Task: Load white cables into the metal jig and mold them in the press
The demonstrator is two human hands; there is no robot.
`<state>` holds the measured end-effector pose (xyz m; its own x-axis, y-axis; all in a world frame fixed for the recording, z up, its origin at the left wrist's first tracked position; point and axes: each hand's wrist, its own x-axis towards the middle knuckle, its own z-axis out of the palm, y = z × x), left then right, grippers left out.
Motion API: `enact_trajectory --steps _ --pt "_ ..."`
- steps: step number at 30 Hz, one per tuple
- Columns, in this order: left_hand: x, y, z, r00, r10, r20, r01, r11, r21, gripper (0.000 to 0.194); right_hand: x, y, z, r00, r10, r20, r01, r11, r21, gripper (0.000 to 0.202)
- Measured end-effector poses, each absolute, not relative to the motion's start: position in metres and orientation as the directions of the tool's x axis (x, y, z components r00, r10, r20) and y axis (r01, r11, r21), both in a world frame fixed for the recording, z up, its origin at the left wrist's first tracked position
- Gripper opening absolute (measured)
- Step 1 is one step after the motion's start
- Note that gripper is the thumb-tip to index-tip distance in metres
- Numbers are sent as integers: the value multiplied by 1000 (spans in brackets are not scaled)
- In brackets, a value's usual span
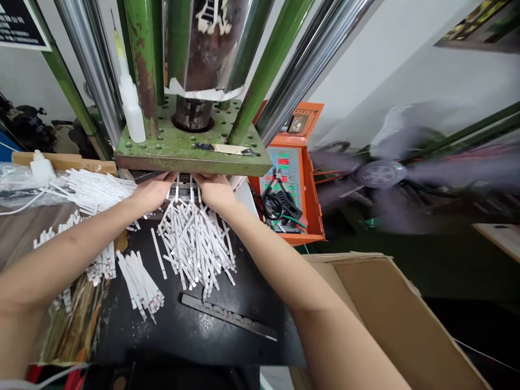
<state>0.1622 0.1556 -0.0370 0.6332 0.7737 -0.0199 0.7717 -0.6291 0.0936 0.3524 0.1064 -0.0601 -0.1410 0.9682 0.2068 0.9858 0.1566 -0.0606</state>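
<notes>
Both hands reach under the green press plate (pixel 182 162), which hides most of their fingers. My left hand (pixel 154 190) is at the left of a metal fixture (pixel 184 189) below the plate. On the fixture's right side is my right hand (pixel 215 190), curled at the knuckles. Between the hands, white strips (pixel 177 189) jut out of the fixture toward me. A loose heap of white strips (pixel 197 244) lies just in front on the black table (pixel 134 336). Whether either hand grips anything is hidden.
A slotted dark bar (pixel 227 315) lies near the front. More white strips (pixel 140 284) lie left. On the plate stand a needle-tipped bottle (pixel 132 108) and a blade-like tool (pixel 225 149). An orange control box (pixel 284 189), spinning fan (pixel 382 174) and cardboard box (pixel 377 292) are right.
</notes>
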Motion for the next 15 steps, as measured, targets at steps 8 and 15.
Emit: enact_trajectory --steps 8,15 --pt "175 146 -35 646 762 -58 748 -615 248 71 343 105 -46 -190 971 143 977 202 -71 53" --pt "65 55 16 687 720 -96 639 -535 553 68 350 -73 -13 -342 914 220 738 406 -540 53"
